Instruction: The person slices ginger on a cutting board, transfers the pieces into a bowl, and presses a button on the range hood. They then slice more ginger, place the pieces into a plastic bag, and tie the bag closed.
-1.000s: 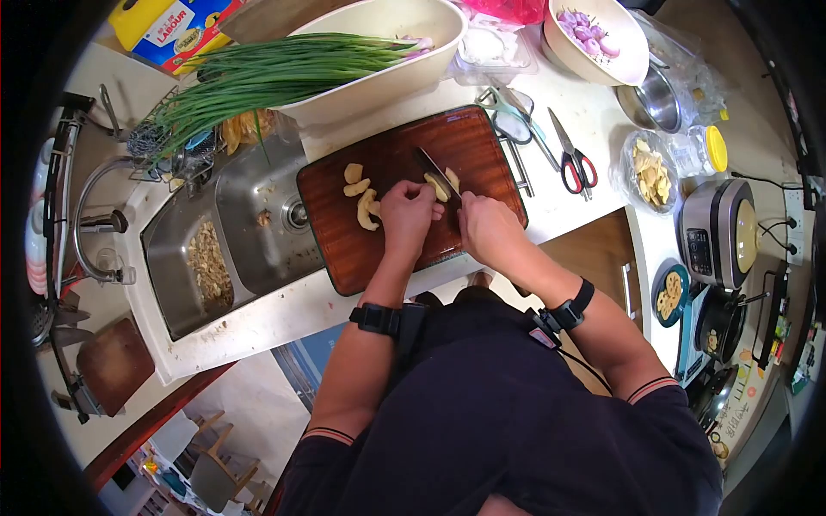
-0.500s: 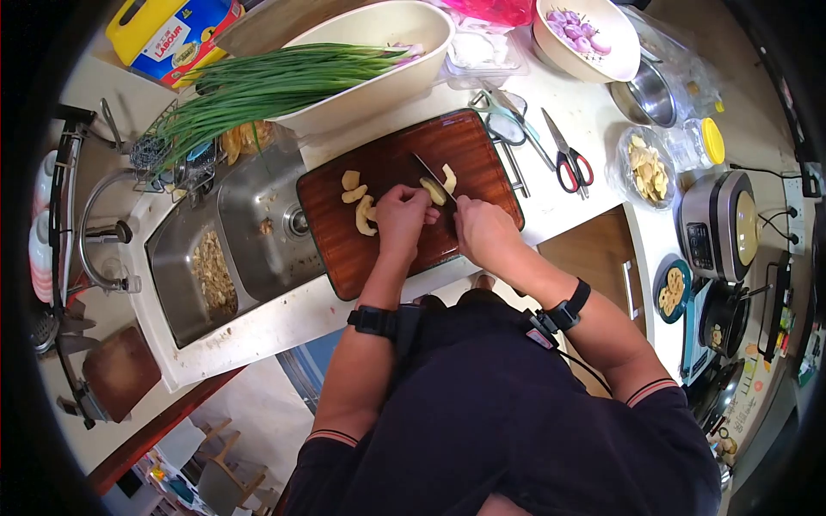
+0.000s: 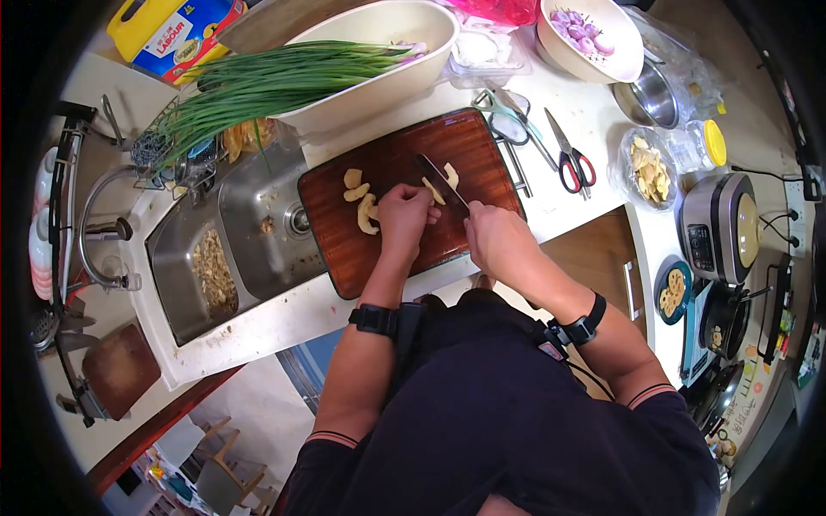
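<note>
A dark red-brown cutting board (image 3: pixel 344 249) lies beside the sink. My right hand (image 3: pixel 495 236) is wrapped round the handle of a knife (image 3: pixel 443 181), whose blade points up and left over the board. My left hand (image 3: pixel 406 215) has its fingers bent together close to a pale yellow piece (image 3: pixel 434 191) that lies against the blade's left side; whether the fingers grip it is hard to see. Another pale piece (image 3: pixel 452 175) is just right of the blade. Several more pieces (image 3: pixel 367 213) rest on the board's left part.
A double sink (image 3: pixel 258 232) holds scraps at left. Behind the board is a cream tub (image 3: pixel 379 86) with green onions (image 3: pixel 284 82). Scissors (image 3: pixel 571 163), a strainer (image 3: pixel 508 127), a bowl of shallots (image 3: pixel 615 64) and a container of pale slices (image 3: pixel 650 172) stand right.
The knife and my right hand have shifted slightly right, and the blade now lies more across the space between the pale pieces. My left hand has barely moved.
</note>
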The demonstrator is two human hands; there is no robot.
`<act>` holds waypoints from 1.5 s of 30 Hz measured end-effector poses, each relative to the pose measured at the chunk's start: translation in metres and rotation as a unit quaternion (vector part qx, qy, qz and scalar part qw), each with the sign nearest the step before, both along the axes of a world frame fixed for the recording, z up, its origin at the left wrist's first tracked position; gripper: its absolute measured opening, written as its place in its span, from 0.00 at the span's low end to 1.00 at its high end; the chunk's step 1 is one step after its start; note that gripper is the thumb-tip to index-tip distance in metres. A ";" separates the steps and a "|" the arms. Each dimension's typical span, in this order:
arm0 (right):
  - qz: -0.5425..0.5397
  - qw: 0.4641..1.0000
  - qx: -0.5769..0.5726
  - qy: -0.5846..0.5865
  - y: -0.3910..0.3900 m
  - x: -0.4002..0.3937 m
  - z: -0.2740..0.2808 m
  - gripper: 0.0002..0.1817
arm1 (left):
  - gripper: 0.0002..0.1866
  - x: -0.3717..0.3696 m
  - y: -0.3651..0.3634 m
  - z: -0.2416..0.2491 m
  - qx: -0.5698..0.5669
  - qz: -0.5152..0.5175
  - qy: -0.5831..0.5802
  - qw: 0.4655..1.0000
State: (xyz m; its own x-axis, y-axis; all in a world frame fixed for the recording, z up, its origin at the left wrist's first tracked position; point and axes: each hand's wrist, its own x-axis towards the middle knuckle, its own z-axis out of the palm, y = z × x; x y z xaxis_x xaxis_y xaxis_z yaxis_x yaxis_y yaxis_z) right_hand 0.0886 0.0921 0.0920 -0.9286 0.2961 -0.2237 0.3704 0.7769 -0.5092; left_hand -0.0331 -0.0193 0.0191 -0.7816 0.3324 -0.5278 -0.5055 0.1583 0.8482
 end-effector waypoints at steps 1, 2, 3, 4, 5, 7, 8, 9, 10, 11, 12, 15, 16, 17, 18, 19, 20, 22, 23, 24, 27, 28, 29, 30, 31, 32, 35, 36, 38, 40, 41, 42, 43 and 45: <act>-0.004 1.000 0.007 0.006 -0.001 0.001 -0.001 0.10 | 0.04 0.000 0.000 0.000 -0.005 -0.002 0.002 1.000; -0.007 1.000 0.014 0.011 -0.003 0.001 -0.003 0.10 | 0.04 0.000 0.000 0.000 -0.006 -0.001 0.001 1.000; -0.007 1.000 0.014 0.010 -0.004 0.002 -0.005 0.10 | 0.04 0.001 0.000 0.000 -0.008 -0.001 0.006 1.000; -0.005 1.000 0.021 0.010 -0.004 0.002 -0.006 0.10 | 0.04 0.001 0.001 0.001 -0.011 -0.001 0.012 1.000; -0.004 1.000 0.028 0.010 -0.004 0.001 -0.007 0.10 | 0.04 0.001 0.001 0.002 -0.010 -0.001 0.011 1.000; -0.002 1.000 0.028 0.011 -0.007 -0.002 -0.003 0.06 | 0.05 0.001 0.001 0.003 -0.011 -0.006 0.011 1.000; -0.001 1.000 0.027 0.013 -0.008 -0.004 -0.002 0.04 | 0.05 0.001 0.001 0.003 -0.011 -0.005 0.009 1.000; 0.000 1.000 0.027 0.012 -0.008 -0.006 -0.004 0.04 | 0.05 0.001 0.001 0.003 -0.010 -0.004 0.008 1.000; 0.002 1.000 0.022 0.022 -0.007 -0.008 -0.008 0.04 | 0.05 0.001 0.001 0.002 -0.009 -0.003 0.006 1.000; 0.003 0.999 0.016 0.031 -0.006 -0.011 -0.013 0.04 | 0.05 0.000 0.001 0.002 -0.010 -0.003 0.006 1.000; 0.003 0.999 0.016 0.031 -0.005 -0.014 -0.018 0.04 | 0.05 0.000 0.001 0.001 -0.008 -0.003 0.007 1.000; 0.005 0.999 -0.009 0.033 -0.001 -0.019 -0.034 0.04 | 0.05 0.002 0.002 0.000 -0.009 -0.003 0.015 1.000; 0.002 0.999 -0.010 0.037 0.001 -0.018 -0.038 0.06 | 0.05 0.003 0.002 0.000 -0.013 0.001 0.020 1.000; -0.002 0.999 -0.010 0.040 0.002 -0.016 -0.041 0.09 | 0.05 0.005 0.001 0.000 -0.012 -0.002 0.022 1.000; -0.004 0.999 -0.008 0.043 0.003 -0.017 -0.038 0.09 | 0.05 0.006 0.001 -0.001 -0.004 0.001 0.027 1.000; -0.004 0.999 -0.010 0.040 0.003 -0.017 -0.036 0.07 | 0.05 0.006 0.000 -0.001 0.002 0.004 0.033 0.999; -0.004 0.999 -0.013 0.036 0.001 -0.017 -0.034 0.05 | 0.05 0.005 -0.001 -0.002 0.002 0.002 0.035 0.999; -0.009 0.999 -0.018 0.027 0.000 -0.017 -0.032 0.05 | 0.06 0.005 -0.003 0.000 -0.001 -0.018 0.029 0.999; -0.011 1.000 -0.022 0.017 0.002 -0.017 -0.030 0.06 | 0.06 0.005 -0.001 0.001 0.000 -0.020 0.031 0.999; -0.012 1.000 -0.021 0.019 0.003 -0.018 -0.029 0.06 | 0.06 0.005 0.000 0.001 -0.005 -0.018 0.031 0.999; -0.006 1.000 -0.011 0.001 0.004 -0.017 -0.021 0.06 | 0.06 0.004 0.000 0.000 -0.007 -0.015 0.028 0.999; -0.022 1.000 -0.005 0.018 0.003 -0.016 -0.012 0.06 | 0.05 0.003 0.000 0.000 -0.002 -0.009 0.024 1.000; -0.037 0.999 0.000 0.034 0.002 -0.014 -0.007 0.06 | 0.05 0.003 -0.002 -0.001 -0.004 -0.006 0.022 1.000; -0.036 0.999 -0.001 0.032 0.001 -0.010 -0.007 0.06 | 0.05 0.005 -0.002 0.000 -0.007 -0.008 0.026 1.000; -0.026 0.999 -0.001 0.039 0.002 -0.007 -0.006 0.07 | 0.05 0.005 0.000 0.002 -0.008 -0.011 0.031 0.999; -0.016 0.999 0.000 0.047 0.004 -0.004 -0.005 0.10 | 0.05 0.005 0.001 0.003 -0.007 -0.012 0.031 0.999; 0.004 1.000 0.007 0.006 0.002 -0.001 -0.001 0.06 | 0.05 0.004 0.001 0.003 -0.016 -0.009 0.027 0.999; 0.005 1.000 0.007 0.006 0.000 0.000 -0.001 0.06 | 0.05 0.004 0.001 0.002 -0.016 -0.008 0.031 0.999; -0.001 1.000 0.004 -0.005 -0.001 0.001 -0.004 0.05 | 0.05 0.004 0.001 0.000 -0.017 -0.007 0.035 0.999; 0.003 1.000 0.008 -0.001 -0.001 0.002 -0.005 0.05 | 0.05 0.005 0.001 -0.001 -0.013 -0.004 0.041 0.999; 0.006 1.000 0.013 0.005 -0.002 0.003 -0.005 0.05 | 0.05 0.005 0.001 -0.002 -0.013 -0.004 0.040 0.999; 0.006 1.000 0.013 0.005 -0.003 0.003 -0.006 0.05 | 0.05 0.004 0.002 -0.002 -0.022 -0.005 0.040 0.999; 0.008 1.000 0.014 0.004 -0.005 0.002 -0.008 0.04 | 0.05 0.003 0.002 -0.001 -0.030 -0.006 0.041 0.999; 0.010 1.000 0.015 0.004 -0.006 0.001 -0.010 0.04 | 0.05 0.004 0.002 0.000 -0.029 -0.004 0.042 0.999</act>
State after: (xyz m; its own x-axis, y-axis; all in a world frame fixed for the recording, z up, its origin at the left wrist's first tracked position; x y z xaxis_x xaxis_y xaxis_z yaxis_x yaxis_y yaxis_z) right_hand 0.0896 0.0858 0.0815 -0.9363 0.2830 -0.2080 0.3501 0.7991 -0.4888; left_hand -0.0293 -0.0171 0.0196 -0.8215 0.3085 -0.4796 -0.4320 0.2123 0.8765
